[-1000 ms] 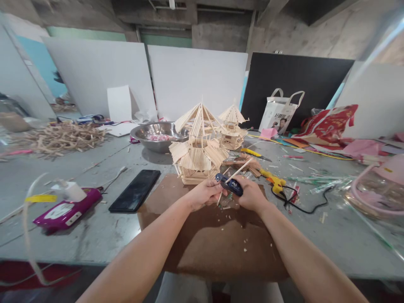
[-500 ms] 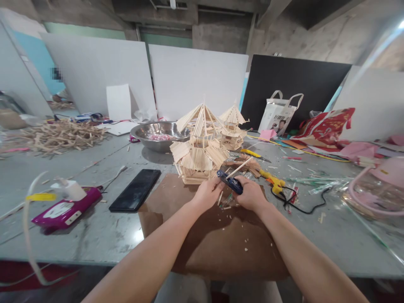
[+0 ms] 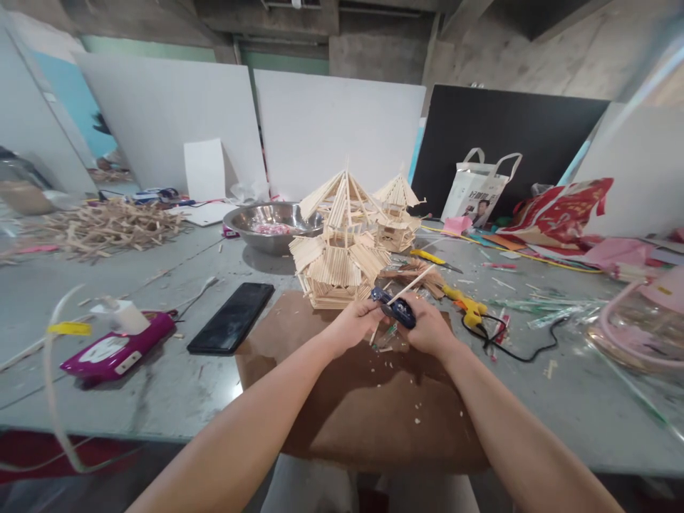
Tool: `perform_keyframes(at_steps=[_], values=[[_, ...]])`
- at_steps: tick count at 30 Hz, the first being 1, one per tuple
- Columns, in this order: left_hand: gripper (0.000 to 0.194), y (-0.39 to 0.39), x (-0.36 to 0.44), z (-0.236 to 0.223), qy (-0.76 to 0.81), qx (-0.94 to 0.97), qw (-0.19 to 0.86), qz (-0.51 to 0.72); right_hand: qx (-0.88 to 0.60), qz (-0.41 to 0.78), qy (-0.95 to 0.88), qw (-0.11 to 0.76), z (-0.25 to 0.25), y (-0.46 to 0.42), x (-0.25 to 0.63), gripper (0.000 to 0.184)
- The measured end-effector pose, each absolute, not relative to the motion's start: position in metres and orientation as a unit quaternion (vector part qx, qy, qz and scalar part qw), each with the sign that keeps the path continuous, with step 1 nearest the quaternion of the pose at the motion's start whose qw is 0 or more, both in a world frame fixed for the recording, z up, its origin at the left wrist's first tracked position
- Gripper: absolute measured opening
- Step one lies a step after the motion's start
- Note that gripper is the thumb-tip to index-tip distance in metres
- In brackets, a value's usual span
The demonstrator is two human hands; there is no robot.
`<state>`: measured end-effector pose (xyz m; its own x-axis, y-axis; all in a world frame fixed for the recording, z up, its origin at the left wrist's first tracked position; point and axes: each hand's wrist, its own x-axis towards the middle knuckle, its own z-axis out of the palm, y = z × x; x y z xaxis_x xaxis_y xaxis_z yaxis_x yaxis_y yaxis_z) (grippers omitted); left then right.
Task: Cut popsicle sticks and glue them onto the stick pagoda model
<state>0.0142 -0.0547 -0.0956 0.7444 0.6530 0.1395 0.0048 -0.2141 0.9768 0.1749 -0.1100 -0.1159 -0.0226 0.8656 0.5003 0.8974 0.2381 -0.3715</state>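
My right hand [image 3: 430, 326] is closed around a dark blue hand tool [image 3: 400, 312] whose exact kind I cannot make out. A thin wooden stick [image 3: 411, 285] slants across the tool, its upper end pointing right. At the stick's lower end, the fingers of my left hand [image 3: 353, 328] are pinched together, partly hiding it. Just beyond my hands stands a two-tiered pavilion model [image 3: 339, 249] built of thin wooden sticks. Beneath my hands lies a brown board [image 3: 368, 420], with small offcuts scattered over it.
Left of the board lie a black phone [image 3: 232, 318] and a purple power strip [image 3: 120, 345]. Behind are a metal bowl [image 3: 251, 235], a second pavilion model [image 3: 395, 214] and a stick pile [image 3: 115, 228]. A yellow glue gun [image 3: 470, 310] with a black cord and a yellow-handled cutter [image 3: 430, 257] lie right.
My left hand drew slightly down from the tool, then returned to its left end. My right hand keeps the tool in nearly the same place. The view shifted slightly.
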Motion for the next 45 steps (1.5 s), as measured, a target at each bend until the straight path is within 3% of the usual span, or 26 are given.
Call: perform_keyframes(at_steps=[6, 16, 20, 29, 34, 37, 45], values=[[0.031, -0.05, 0.006, -0.094, 0.223, 0.636, 0.72, 0.167, -0.598, -0.008, -0.733, 0.325, -0.114, -0.112, 0.174, 0.043], [0.033, -0.049, 0.004, -0.093, 0.199, 0.634, 0.729, 0.163, -0.631, 0.01, -0.717, 0.295, -0.104, -0.117, 0.169, 0.037], [0.034, -0.05, 0.01, -0.095, 0.219, 0.694, 0.645, 0.234, -0.664, -0.001, -0.695, 0.275, -0.105, -0.117, 0.167, 0.035], [0.025, -0.049, 0.016, -0.105, 0.259, 0.843, 0.324, 0.342, -0.672, -0.002, -0.687, 0.275, -0.107, -0.111, 0.168, 0.049], [0.021, -0.052, 0.012, -0.104, 0.324, 0.845, 0.261, 0.335, -0.656, 0.011, -0.692, 0.302, -0.105, -0.114, 0.164, 0.047], [0.022, -0.055, 0.012, -0.101, 0.281, 0.84, 0.309, 0.346, -0.626, 0.024, -0.713, 0.316, -0.105, -0.115, 0.165, 0.051], [0.031, -0.06, 0.012, -0.095, 0.188, 0.672, 0.662, 0.272, -0.588, -0.014, -0.747, 0.31, -0.101, -0.116, 0.17, 0.06]])
